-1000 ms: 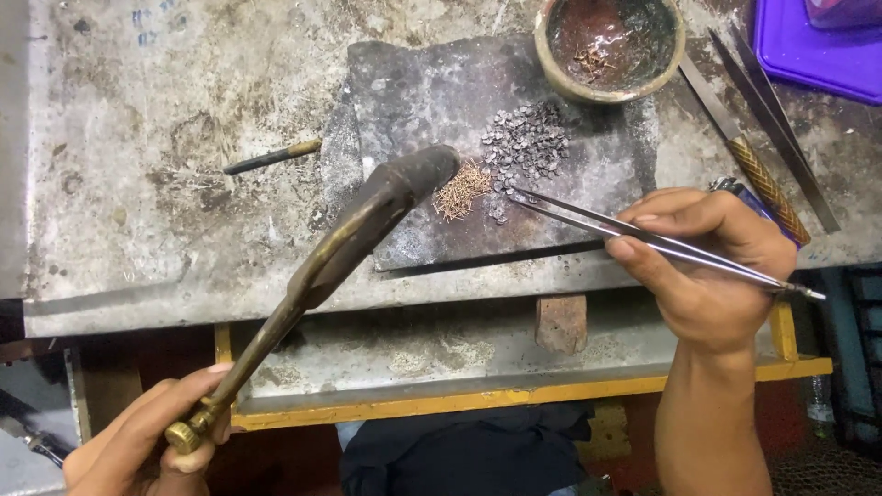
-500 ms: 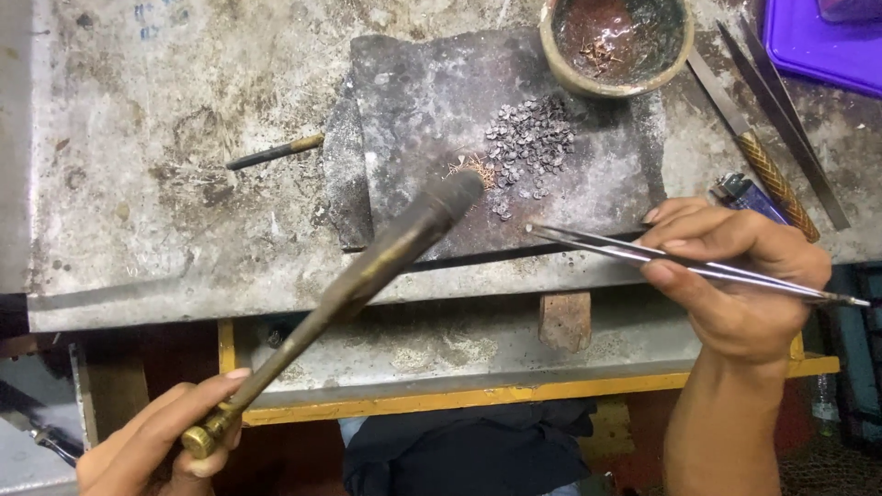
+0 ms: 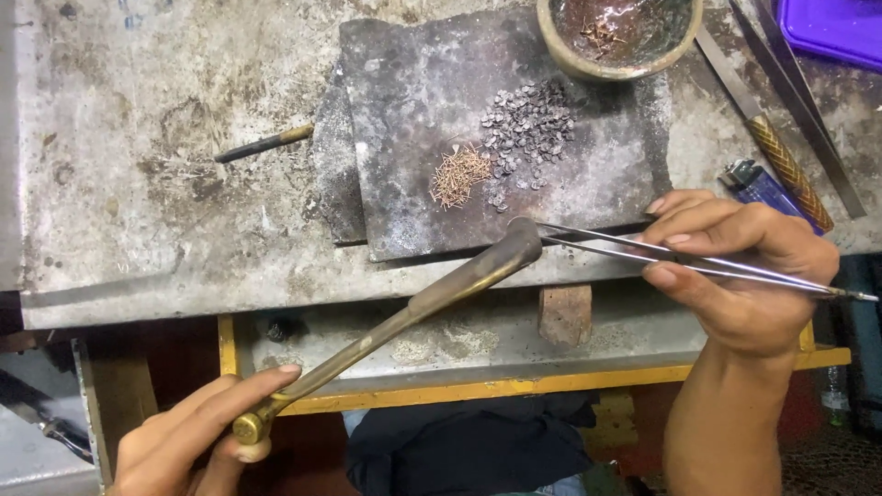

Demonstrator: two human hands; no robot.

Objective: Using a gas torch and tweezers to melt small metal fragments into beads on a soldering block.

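While the left hand (image 3: 197, 436) grips the brass torch (image 3: 404, 317) at its base, the right hand (image 3: 744, 276) pinches long tweezers (image 3: 680, 262).
Both tools look rigid and light; their tips meet at the dark slab's (image 3: 413, 101) near edge, short of the fine, easily scattered wire bits (image 3: 459, 174).

A scarred, grey metal tabletop (image 3: 138, 184) over a yellow-painted wooden frame (image 3: 441, 390), with a dim floor below, evenly lit.

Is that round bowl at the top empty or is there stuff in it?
Not empty. The bowl holds dark, reddish-brown contents with a few thin copper-coloured bits lying in them.
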